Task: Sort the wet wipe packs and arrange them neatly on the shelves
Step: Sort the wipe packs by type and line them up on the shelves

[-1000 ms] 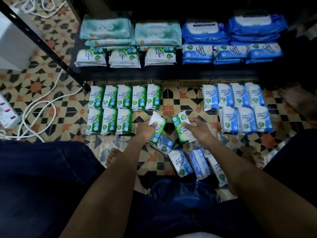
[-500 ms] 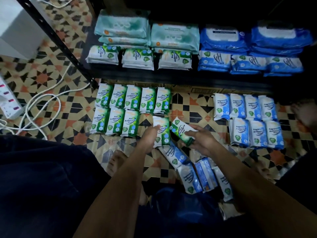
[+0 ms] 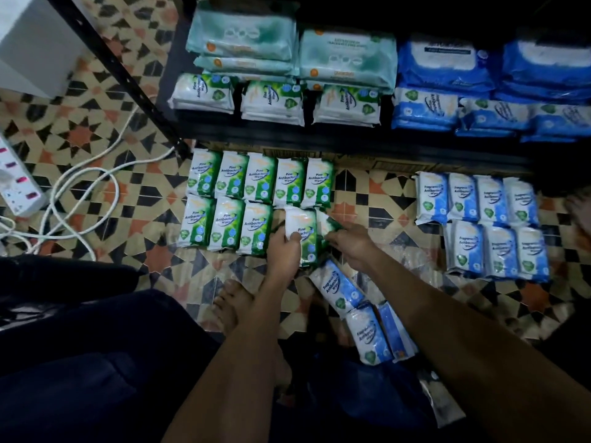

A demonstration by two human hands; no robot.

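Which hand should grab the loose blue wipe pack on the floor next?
Right. The right hand is closer to the blue-and-white plastic wipe pack, though it holds a green pack; the left hand grips another.

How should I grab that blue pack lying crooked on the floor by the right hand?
Probably pinch the blue pack across its two long edges at the middle, coming straight down from above. It lies flat and slanted on the tiled floor, label up, so turn your hand to match the slant. Its lower end touches another blue pack, so that end looks crowded. The right hand is beside its upper end.
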